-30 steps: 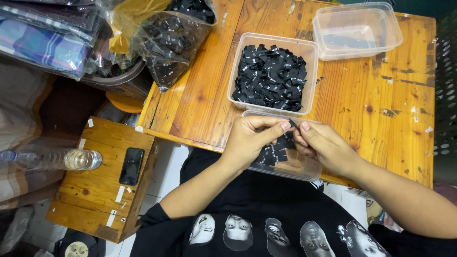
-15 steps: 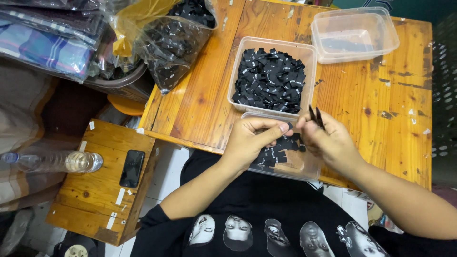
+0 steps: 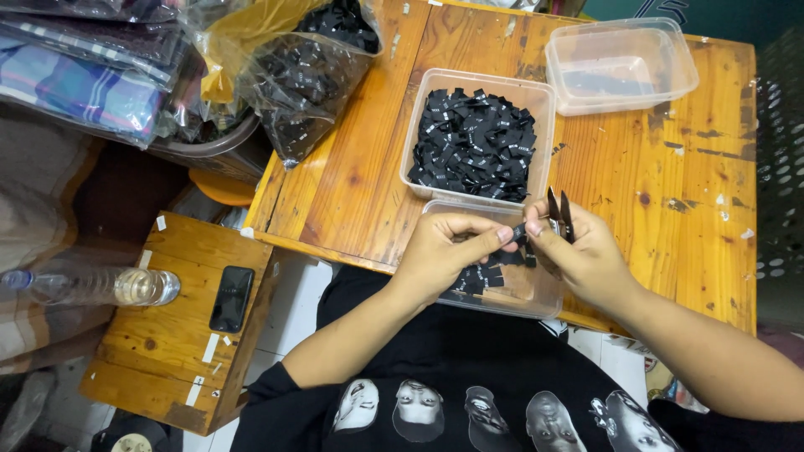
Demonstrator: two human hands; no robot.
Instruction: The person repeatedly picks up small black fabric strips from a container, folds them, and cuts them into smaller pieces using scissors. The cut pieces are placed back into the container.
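My left hand (image 3: 448,249) pinches a small black fabric label (image 3: 520,232) by its end, over a clear plastic tub (image 3: 536,289) at the table's near edge that holds a few black labels. My right hand (image 3: 582,251) grips small dark snips (image 3: 559,210), blades pointing up, and its fingertips touch the same label. Just beyond stands another clear tub (image 3: 414,125) heaped with black labels (image 3: 476,144).
An empty clear tub (image 3: 621,63) sits at the far right of the wooden table (image 3: 670,184). A plastic bag of black labels (image 3: 306,71) lies at the far left. A low wooden stool (image 3: 180,335) on the left bears a phone (image 3: 231,298) and a water bottle (image 3: 92,285).
My right hand drew away to the right with the snips raised, then came back to the left hand. Both hands now meet on one label above the near tub.
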